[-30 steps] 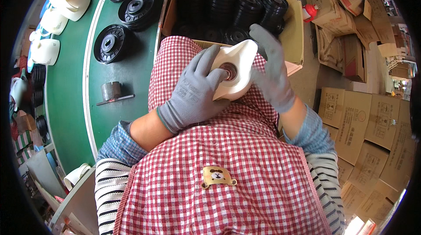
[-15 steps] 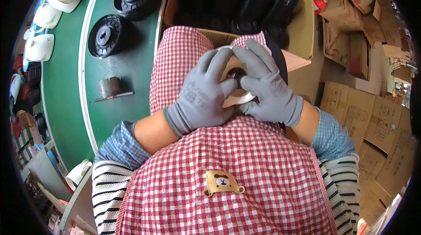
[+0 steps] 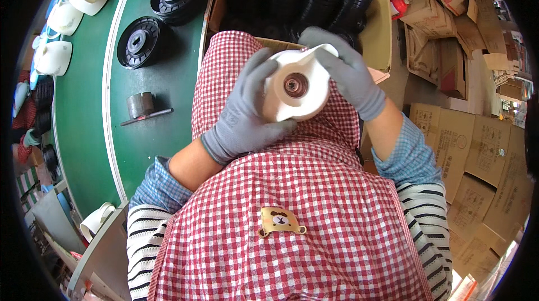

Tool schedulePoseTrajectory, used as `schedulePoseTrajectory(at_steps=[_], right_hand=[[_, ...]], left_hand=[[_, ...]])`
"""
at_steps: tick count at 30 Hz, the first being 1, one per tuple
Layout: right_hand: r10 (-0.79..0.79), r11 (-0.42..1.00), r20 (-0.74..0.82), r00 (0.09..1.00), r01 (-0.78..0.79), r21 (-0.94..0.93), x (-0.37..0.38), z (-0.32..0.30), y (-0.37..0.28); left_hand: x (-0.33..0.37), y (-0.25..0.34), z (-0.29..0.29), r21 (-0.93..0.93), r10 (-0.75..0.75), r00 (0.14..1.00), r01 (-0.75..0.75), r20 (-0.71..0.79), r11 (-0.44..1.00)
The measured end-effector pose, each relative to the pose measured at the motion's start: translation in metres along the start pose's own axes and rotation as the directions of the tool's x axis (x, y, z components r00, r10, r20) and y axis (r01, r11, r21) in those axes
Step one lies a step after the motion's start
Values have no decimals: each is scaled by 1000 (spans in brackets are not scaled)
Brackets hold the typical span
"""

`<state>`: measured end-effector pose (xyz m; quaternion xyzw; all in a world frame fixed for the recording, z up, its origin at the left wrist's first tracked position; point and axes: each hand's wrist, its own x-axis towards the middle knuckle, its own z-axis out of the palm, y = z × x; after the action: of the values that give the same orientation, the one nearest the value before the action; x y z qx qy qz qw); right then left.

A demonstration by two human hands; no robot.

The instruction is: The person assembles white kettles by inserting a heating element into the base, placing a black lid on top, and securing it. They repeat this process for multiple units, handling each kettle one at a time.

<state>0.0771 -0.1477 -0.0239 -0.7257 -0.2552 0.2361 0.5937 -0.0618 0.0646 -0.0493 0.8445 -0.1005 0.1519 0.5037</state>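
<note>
A white, rounded plastic part (image 3: 307, 97) with a pointed lip sits above my lap, its round central hole facing up. Coppery brown rings show inside that hole. Wrapped around its left side is my left hand (image 3: 241, 113), in a grey glove, with the thumb along the lower edge. My right hand (image 3: 351, 76), gloved in grey too, closes on the upper right edge by the lip. The underside of the part is hidden.
Left of me runs a green worktable (image 3: 140, 155) with black ribbed round parts (image 3: 139, 42), a metal cylinder (image 3: 140, 104) beside a rod, and several white plastic parts (image 3: 55, 58). An open carton (image 3: 377, 31) ahead holds stacked black parts. Cardboard boxes (image 3: 449, 138) stand at right.
The white part has been lifted and tilted so its hole shows fully. My right hand has moved up and right to the lip; my left hand has shifted slightly left.
</note>
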Motion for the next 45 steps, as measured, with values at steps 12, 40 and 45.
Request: schedulePoseTrajectory(at_steps=[12,40,45], right_hand=[[-200,962,-202,959,153,-225,-80,23,-38],[70,746,137,988,39,-664,8,15,-21],[214,633,182,960,5,-775,23,28,-34]], left_hand=[[58,-12,-67,-25,-70,926,86,372,996],[69,16,12,-30,-235,892,267,387,963],[63,17,18,231,-289,924,233,250,945]])
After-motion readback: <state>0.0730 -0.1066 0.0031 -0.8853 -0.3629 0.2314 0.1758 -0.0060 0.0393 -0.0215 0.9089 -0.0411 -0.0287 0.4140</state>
